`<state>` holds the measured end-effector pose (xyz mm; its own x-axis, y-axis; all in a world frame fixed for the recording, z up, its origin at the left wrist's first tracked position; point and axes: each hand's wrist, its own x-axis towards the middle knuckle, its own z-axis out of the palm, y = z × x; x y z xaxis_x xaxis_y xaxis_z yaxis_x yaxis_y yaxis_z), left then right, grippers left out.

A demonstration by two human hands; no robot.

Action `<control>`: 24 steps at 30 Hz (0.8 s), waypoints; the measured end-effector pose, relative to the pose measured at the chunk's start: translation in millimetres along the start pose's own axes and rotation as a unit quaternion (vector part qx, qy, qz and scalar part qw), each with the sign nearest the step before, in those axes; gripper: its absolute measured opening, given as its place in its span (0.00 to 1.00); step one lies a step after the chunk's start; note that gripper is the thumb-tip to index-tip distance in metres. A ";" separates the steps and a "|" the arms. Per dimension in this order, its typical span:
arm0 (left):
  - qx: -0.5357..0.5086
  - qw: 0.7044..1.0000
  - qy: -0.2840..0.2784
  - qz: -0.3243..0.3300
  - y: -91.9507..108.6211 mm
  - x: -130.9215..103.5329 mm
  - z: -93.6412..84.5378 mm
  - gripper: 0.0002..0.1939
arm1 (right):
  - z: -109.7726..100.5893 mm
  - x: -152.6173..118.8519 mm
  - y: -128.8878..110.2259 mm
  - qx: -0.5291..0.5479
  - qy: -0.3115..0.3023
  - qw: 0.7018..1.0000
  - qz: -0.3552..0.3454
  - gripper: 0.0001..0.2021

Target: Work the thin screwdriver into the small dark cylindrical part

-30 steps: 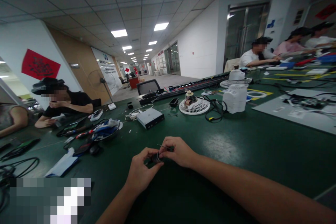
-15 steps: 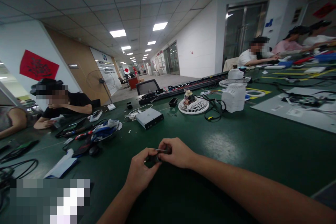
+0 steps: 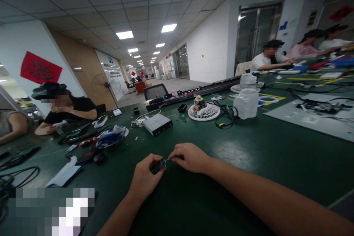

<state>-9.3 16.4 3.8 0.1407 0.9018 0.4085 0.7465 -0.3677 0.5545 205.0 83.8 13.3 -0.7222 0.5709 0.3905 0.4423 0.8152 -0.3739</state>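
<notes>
Near the middle of the green table (image 3: 199, 195), my left hand (image 3: 146, 177) grips a small dark round part (image 3: 162, 163) between thumb and fingers, its ring-like end facing right. My right hand (image 3: 190, 158) is closed just to the right, pinching a thin light-coloured piece (image 3: 168, 159) that reaches toward the round part. What this piece is, and whether it touches the round part, is too small to tell. Beyond my hands lies a silver box-shaped drive (image 3: 157, 124).
A white fan grille (image 3: 204, 112) and white housing (image 3: 245, 104) stand behind, beside black cables (image 3: 228, 116). Tools and a blue cloth (image 3: 110, 136) lie left, near a computer mouse (image 3: 99, 157). A grey panel (image 3: 312, 118) lies right. People sit at both sides.
My right hand has drawn slightly away from my left, opening a gap where the thin piece shows. The round part in my left hand is now more visible.
</notes>
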 end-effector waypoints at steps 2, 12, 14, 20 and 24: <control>0.010 1.000 -0.004 0.002 1.8 -0.1 0.2 0.08 | -0.9 -0.2 -3.0 -0.032 0.005 0.999 0.009 0.11; 0.015 1.000 -0.001 0.026 -1.3 0.1 -0.8 0.10 | -4.1 -2.3 -10.3 -0.036 -0.001 0.999 0.013 0.11; 0.023 1.000 0.005 0.016 -2.2 0.8 -1.1 0.09 | -2.9 -1.6 -10.6 -0.050 0.004 0.998 0.030 0.11; 0.013 0.999 -0.028 0.015 1.1 -0.3 -1.7 0.09 | -2.2 -1.9 -7.3 -0.056 -0.024 0.998 0.023 0.11; -0.002 0.999 -0.041 0.003 3.5 -1.0 -1.8 0.09 | -2.0 -2.9 -6.8 -0.028 -0.023 0.999 0.006 0.10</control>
<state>-8.0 13.9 6.6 0.1973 0.9151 0.3516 0.7434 -0.3734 0.5549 205.2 76.8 16.5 -0.7398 0.5771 0.3460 0.4801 0.8130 -0.3295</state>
